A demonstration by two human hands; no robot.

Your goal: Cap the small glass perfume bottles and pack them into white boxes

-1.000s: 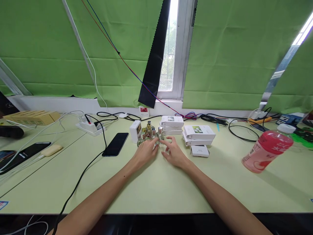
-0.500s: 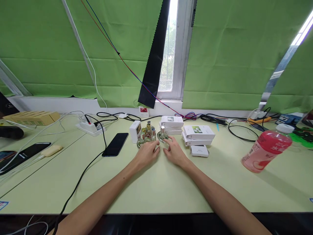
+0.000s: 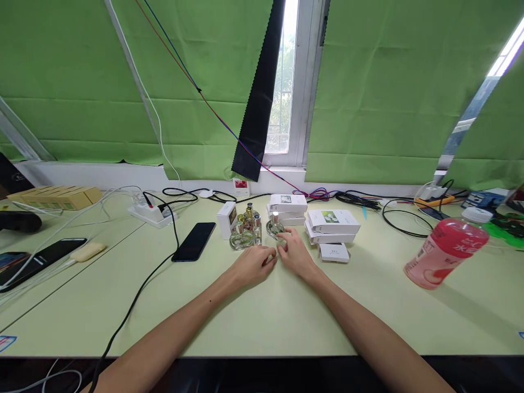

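Note:
A round, clear glass perfume bottle [image 3: 273, 228] with a silver cap stands upright on the table. The fingers of my right hand [image 3: 295, 254] are closed against its lower right side and partly cover it. Just left of that, my left hand [image 3: 254, 263] rests on the tabletop, fingers loosely bent, thumb apart, with nothing visible in it. Its fingertips come close to my right thumb. Beyond my left hand is a cluster of small perfume bottles [image 3: 241, 240] with gold and silver caps. A white box [image 3: 226, 220] stands upright beside the cluster.
White boxes are stacked at the back [image 3: 287, 203] and to the right [image 3: 332, 221], with a small box [image 3: 334, 252] in front. A black phone [image 3: 194, 242] lies left, near a black cable [image 3: 141, 289]. A pink drink bottle [image 3: 446, 251] stands far right.
My left hand has drawn back from the bottle cluster, slightly right and nearer to me. The round perfume bottle and my right hand have shifted slightly to the right.

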